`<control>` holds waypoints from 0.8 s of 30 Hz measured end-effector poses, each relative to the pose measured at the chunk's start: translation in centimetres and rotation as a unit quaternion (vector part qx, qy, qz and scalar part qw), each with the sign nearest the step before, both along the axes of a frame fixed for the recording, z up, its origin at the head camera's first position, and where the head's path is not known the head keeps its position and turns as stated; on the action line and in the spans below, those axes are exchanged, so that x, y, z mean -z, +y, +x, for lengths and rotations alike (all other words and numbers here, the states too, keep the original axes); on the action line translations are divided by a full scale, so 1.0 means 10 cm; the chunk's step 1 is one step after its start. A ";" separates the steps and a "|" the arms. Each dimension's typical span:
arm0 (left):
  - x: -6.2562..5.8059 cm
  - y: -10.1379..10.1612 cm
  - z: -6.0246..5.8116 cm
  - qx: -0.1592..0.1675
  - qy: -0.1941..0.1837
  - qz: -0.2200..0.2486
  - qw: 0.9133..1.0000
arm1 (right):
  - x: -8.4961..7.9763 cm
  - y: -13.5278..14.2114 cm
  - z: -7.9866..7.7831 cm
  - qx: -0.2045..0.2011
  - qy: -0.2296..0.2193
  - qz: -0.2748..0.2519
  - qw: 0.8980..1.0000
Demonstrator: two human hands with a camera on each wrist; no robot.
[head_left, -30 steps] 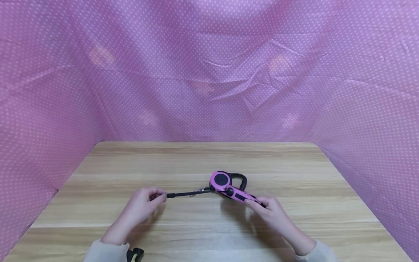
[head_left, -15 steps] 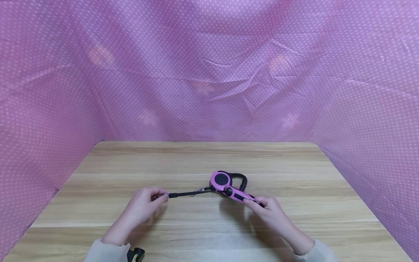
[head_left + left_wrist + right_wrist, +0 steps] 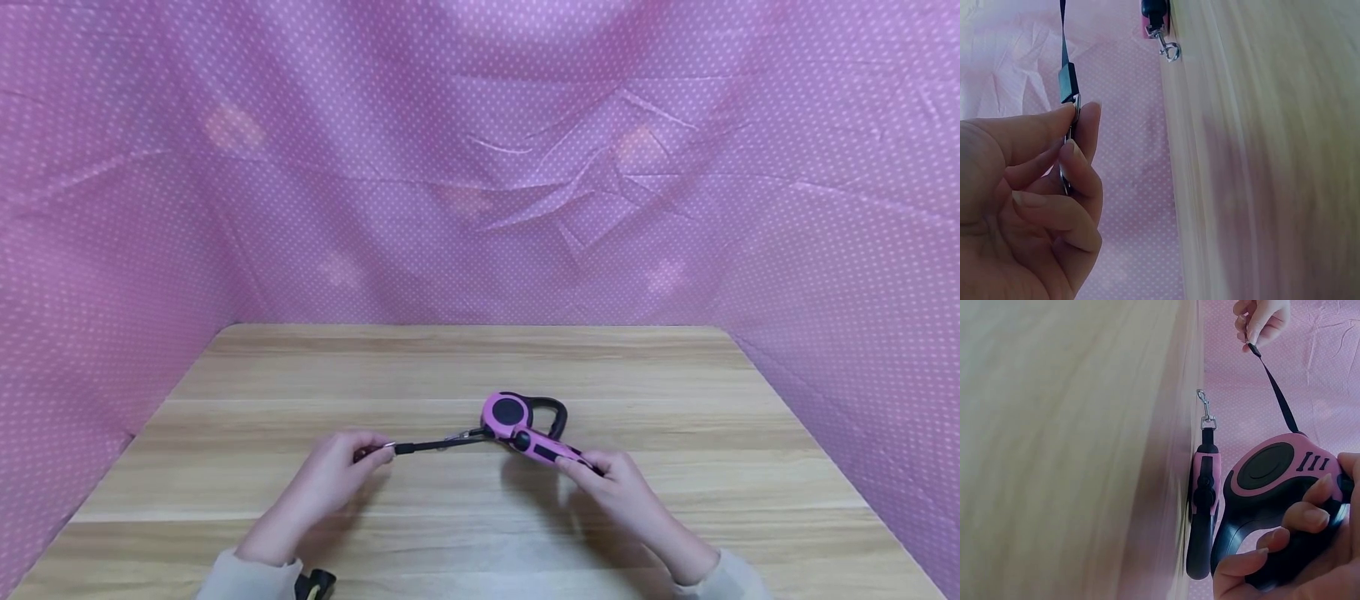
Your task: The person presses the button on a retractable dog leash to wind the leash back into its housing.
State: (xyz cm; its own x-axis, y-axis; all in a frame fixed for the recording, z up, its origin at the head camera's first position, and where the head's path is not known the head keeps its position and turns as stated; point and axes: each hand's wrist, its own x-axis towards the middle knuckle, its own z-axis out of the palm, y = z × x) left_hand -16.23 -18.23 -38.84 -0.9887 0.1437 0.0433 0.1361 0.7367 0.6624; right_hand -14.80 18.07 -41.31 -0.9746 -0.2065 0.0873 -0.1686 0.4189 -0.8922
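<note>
My right hand (image 3: 617,487) grips the handle of a pink and black retractable dog leash (image 3: 1272,465), its fingers curled through the grip. From this leash a black strap (image 3: 1280,394) runs out taut to my left hand (image 3: 333,471). The left thumb and fingertips pinch the metal clip (image 3: 1069,134) at the strap's end, and the fingers partly cover it. A second pink and black leash (image 3: 504,411) lies flat on the table behind the held one, which overlaps it in the head view. Its own metal clip (image 3: 1204,405) points left.
The wood-grain table (image 3: 480,358) carries both leashes' shadows. Pink dotted cloth (image 3: 480,208) hangs around its back and sides. At the left cuff a black object (image 3: 317,583) shows at the bottom edge of the head view.
My left hand has moved slightly right with the clip, so the strap between the hands is a bit shorter. The held leash has shifted slightly left. The lying leash stays put.
</note>
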 end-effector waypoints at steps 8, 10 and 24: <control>0.01 0.06 0.02 0.013 0.018 -0.005 1.000 | 0.02 0.00 -0.01 -0.009 0.011 0.005 1.000; 0.01 0.07 0.02 0.012 0.016 -0.004 1.000 | 0.02 -0.01 -0.01 -0.011 0.011 0.005 1.000; 0.02 0.13 0.00 0.027 0.010 0.006 1.000 | -0.01 -0.07 -0.01 -0.029 -0.005 0.000 1.000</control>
